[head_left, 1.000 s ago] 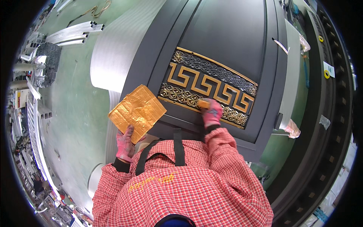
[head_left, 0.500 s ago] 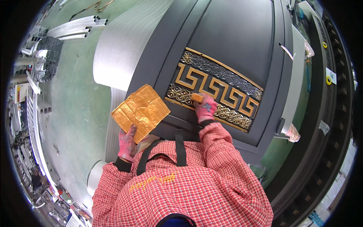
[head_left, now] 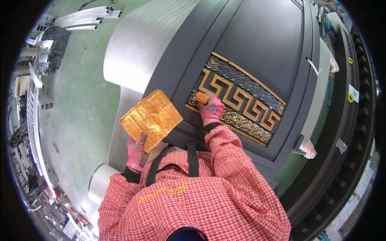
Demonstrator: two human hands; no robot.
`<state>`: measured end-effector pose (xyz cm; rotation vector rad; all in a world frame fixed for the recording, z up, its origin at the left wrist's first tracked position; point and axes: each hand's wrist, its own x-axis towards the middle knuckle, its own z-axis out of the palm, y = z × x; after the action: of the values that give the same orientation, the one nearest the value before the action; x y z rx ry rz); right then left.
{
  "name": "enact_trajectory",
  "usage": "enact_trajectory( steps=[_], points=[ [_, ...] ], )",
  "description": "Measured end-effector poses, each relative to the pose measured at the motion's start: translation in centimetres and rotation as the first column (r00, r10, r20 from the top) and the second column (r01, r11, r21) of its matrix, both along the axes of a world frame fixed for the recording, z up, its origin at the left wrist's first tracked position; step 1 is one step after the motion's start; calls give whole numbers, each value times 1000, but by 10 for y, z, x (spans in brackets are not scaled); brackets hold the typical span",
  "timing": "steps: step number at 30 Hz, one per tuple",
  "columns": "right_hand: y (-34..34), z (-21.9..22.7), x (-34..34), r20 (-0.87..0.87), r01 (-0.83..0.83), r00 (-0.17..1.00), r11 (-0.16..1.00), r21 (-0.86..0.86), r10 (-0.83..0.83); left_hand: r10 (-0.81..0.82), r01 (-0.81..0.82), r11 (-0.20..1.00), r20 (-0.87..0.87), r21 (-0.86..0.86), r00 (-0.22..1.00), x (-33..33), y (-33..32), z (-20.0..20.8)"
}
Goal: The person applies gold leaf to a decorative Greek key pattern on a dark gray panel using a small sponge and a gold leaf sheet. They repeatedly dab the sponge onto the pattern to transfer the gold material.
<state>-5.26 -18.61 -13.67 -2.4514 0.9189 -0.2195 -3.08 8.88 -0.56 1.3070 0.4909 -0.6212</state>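
My left hand [head_left: 137, 153], in a pink glove, grips the near corner of a square board coated in gold paint [head_left: 152, 118], held up beside the door panel. In my right hand [head_left: 212, 111], also gloved in pink, is a small orange-gold sponge block [head_left: 202, 97]. It rests on the left end of the near scroll band of a decorative relief [head_left: 231, 90] set in the dark grey door panel [head_left: 257, 30]. That near band shows gold on its raised scrolls, and the key pattern in the middle is gold. The far scroll band [head_left: 245, 80] looks mostly dark.
White foam sheeting [head_left: 138, 52] hangs along the panel's left side, above a green floor [head_left: 80, 108]. Metal tubes [head_left: 86, 18] lie at the far left. To the right runs a long dark beam [head_left: 341, 160] with yellow tape rolls [head_left: 350, 98] on it.
My right hand has slid the sponge block left along the near scroll band to its end. The view has shifted slightly; my left hand keeps its hold on the gold board.
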Motion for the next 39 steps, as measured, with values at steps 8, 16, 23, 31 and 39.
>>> enact_trajectory(
  steps=[8,16,23,31,39],
  points=[
    [-32,3,-51,-91,55,994,995,-86,-63,83,-83,996,-42,14,996,2,13,-12],
    [-2,-1,28,-16,-91,996,993,75,92,61,-61,998,-17,16,998,2,11,-11],
    [-25,-5,-21,-115,-93,989,995,34,96,117,-117,993,-5,21,993,-5,20,-23],
    [-6,-5,29,-9,-164,986,986,3,164,75,-75,997,18,10,997,-5,15,-20],
    [-38,-13,-45,-82,-135,987,991,13,136,121,-121,993,-6,8,993,-10,20,-26]
  ],
)
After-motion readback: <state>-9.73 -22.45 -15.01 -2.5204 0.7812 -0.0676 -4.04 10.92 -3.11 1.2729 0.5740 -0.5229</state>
